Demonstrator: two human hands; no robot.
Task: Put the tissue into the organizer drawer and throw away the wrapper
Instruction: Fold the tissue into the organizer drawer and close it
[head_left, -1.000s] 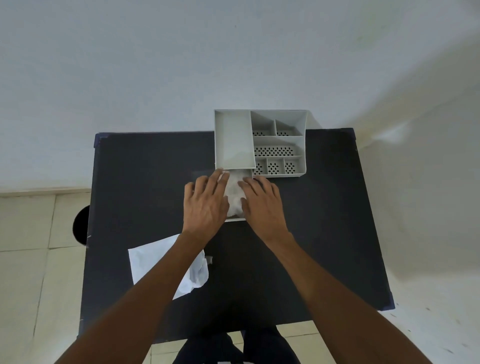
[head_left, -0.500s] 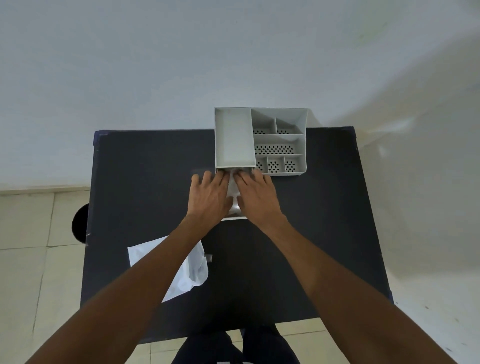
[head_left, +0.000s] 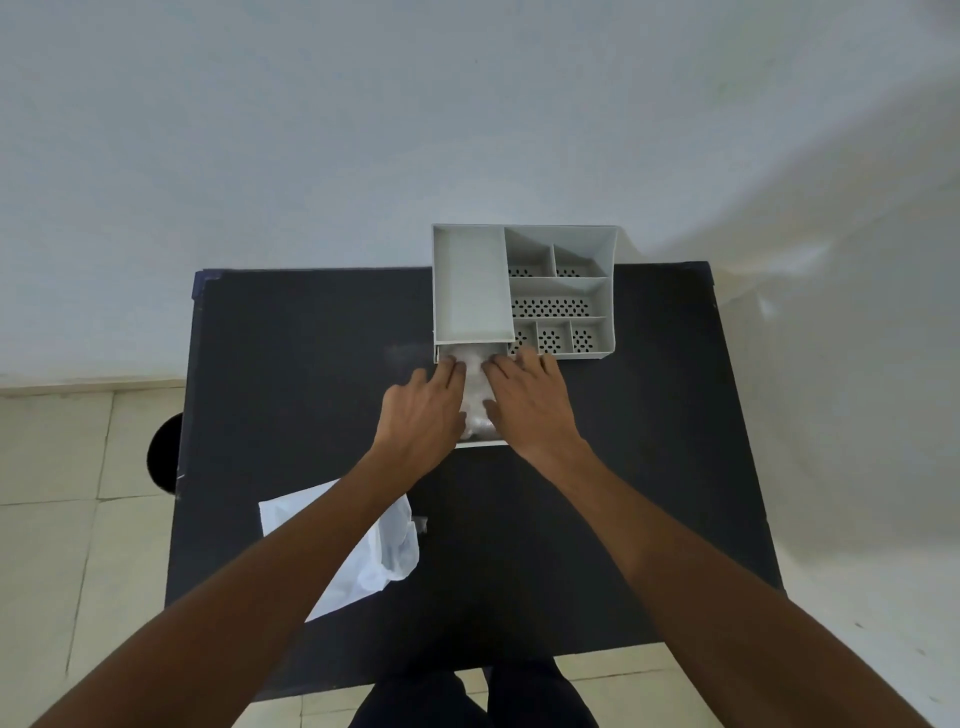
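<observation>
A grey organizer (head_left: 561, 283) stands at the back of the black table (head_left: 291, 364). Its drawer (head_left: 480, 443) is pulled out toward me from under the left compartment. White tissue (head_left: 475, 387) lies in the drawer. My left hand (head_left: 423, 410) and my right hand (head_left: 524, 400) rest flat on either side of the tissue, fingers stretched onto it and pointing at the organizer. The hands hide most of the drawer. The white plastic wrapper (head_left: 395, 545) lies on the table's near left, partly under my left forearm.
A dark round object (head_left: 166, 452) sits on the tiled floor just off the table's left edge. A white wall rises directly behind the organizer. My legs show below the table's front edge.
Both hands slid forward along the drawer toward the organizer, closed together over the tissue, then parted a little so the tissue shows between them again. The wrapper has not moved.
</observation>
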